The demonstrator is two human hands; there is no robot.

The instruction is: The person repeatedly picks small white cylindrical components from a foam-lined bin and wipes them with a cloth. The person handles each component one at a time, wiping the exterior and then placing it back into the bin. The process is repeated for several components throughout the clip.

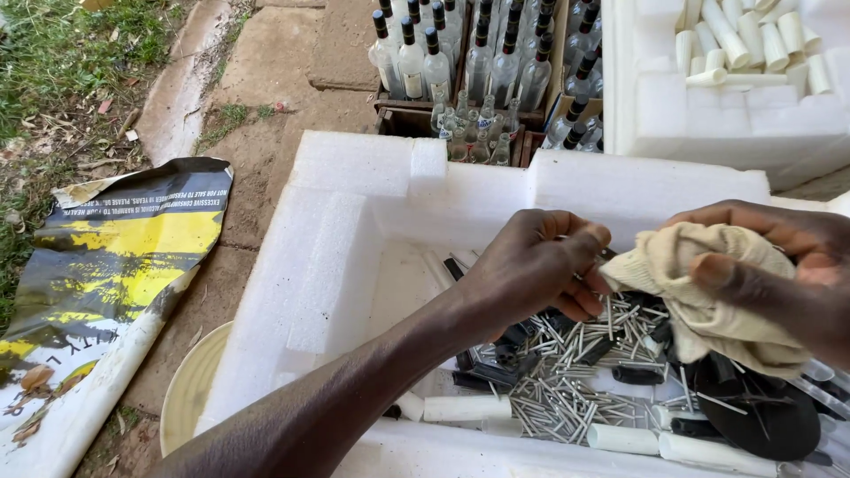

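My left hand (536,265) is closed, pinching a thin metal pin at its fingertips, right beside a beige cloth (686,283). My right hand (779,265) grips that crumpled cloth from the right. Both hands hover over a white foam box (336,257). Inside it lie several small metal pins (567,389), white plastic tubes (465,408) and black parts (761,416).
Crates of clear glass bottles with black caps (482,62) stand behind the box. A second foam box holding white tubes (735,53) is at the back right. A torn yellow and black printed sheet (106,274) lies on the ground at left. A pale round rim (186,389) pokes out by the box.
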